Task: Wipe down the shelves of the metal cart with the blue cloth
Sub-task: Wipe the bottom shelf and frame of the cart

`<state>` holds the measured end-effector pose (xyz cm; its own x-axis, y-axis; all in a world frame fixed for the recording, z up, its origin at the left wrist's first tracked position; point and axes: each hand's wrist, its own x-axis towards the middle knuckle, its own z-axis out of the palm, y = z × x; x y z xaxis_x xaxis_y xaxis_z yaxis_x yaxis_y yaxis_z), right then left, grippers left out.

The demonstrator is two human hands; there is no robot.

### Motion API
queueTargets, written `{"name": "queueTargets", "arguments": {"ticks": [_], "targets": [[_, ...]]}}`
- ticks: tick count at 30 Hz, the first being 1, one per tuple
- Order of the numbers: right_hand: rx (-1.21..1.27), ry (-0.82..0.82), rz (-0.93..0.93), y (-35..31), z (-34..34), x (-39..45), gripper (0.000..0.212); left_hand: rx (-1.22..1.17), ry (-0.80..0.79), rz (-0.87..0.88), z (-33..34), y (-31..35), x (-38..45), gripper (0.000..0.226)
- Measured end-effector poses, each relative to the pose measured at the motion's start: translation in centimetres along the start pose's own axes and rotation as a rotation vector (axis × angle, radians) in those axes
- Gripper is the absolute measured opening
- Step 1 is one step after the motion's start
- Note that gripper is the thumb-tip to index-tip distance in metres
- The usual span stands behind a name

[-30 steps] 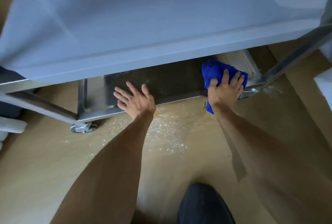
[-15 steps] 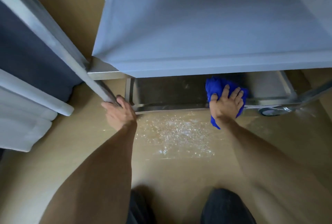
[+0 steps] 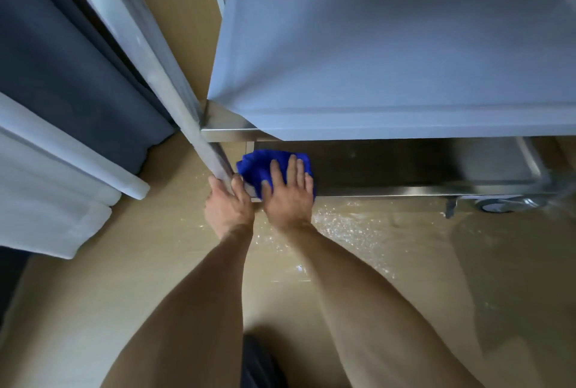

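Note:
The metal cart's middle shelf (image 3: pixel 389 54) fills the upper right, and its dark bottom shelf (image 3: pixel 405 166) shows beneath it. The bunched blue cloth (image 3: pixel 258 166) lies on the bottom shelf's front left corner. My right hand (image 3: pixel 288 197) presses flat on the cloth, fingers spread forward. My left hand (image 3: pixel 227 203) grips the foot of the cart's slanting front left post (image 3: pixel 174 101), right beside my right hand.
A caster wheel (image 3: pixel 498 203) sits under the cart's right end. Pale specks and wet shine cover the tan floor (image 3: pixel 343 225) in front of the cart. Dark and white curtains (image 3: pixel 62 138) hang at the left. My knee (image 3: pixel 258 362) shows at the bottom.
My right hand has slid the blue cloth left along the bottom shelf to its left corner. My left hand stays on the post; a second ago it hovered open at the shelf edge.

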<state>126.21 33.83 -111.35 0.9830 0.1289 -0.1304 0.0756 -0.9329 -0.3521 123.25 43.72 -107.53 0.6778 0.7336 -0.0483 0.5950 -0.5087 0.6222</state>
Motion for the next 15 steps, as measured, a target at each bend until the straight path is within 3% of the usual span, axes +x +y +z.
{"name": "queueTargets", "arguments": {"ticks": [8, 11, 15], "targets": [[-0.037, 0.121, 0.516, 17.9, -6.9, 1.0, 0.061, -0.029, -0.113, 0.086, -0.8, 0.3, -0.9, 0.028], [-0.066, 0.119, 0.512, 19.2, -7.0, 1.3, 0.070, -0.005, -0.116, 0.164, -0.7, -0.5, -0.8, 0.033], [-0.154, 0.054, 0.363, 17.3, -6.5, 1.9, 0.086, 0.028, -0.127, 0.233, -0.9, -1.0, -0.4, 0.035]]}}
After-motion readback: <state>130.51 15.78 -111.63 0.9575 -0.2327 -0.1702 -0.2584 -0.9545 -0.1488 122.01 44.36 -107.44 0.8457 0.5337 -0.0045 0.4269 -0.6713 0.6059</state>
